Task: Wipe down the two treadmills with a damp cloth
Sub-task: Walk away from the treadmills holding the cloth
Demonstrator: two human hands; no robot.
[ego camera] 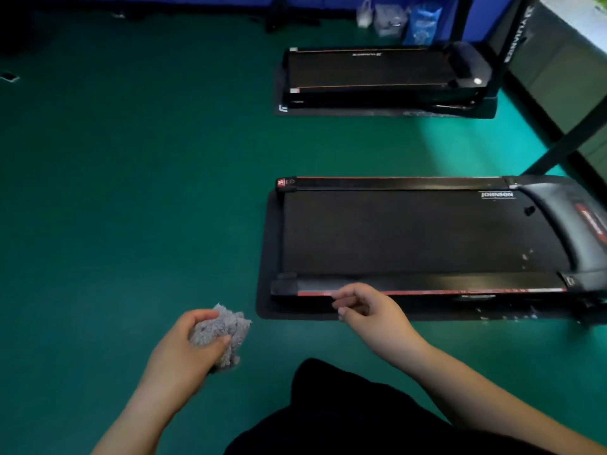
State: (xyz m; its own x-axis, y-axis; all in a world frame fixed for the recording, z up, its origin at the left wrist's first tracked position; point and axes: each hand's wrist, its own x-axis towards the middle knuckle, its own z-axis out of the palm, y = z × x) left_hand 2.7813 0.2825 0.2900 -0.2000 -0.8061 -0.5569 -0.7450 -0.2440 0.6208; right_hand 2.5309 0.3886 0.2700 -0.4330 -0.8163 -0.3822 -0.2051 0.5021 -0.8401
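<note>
The left hand [180,356] gripped a crumpled grey fluffy cloth [230,323], its fingers curled round the wad, above the green floor [131,192]. To the right, the right hand [371,310] hung with fingers loosely curled, holding nothing, over the near edge of the near black treadmill with red trim [410,234], which sat on a dark mat [267,257]. The far black treadmill with orange lines [371,70] lay well apart, beyond it, near pale plastic bags [391,18].
</note>
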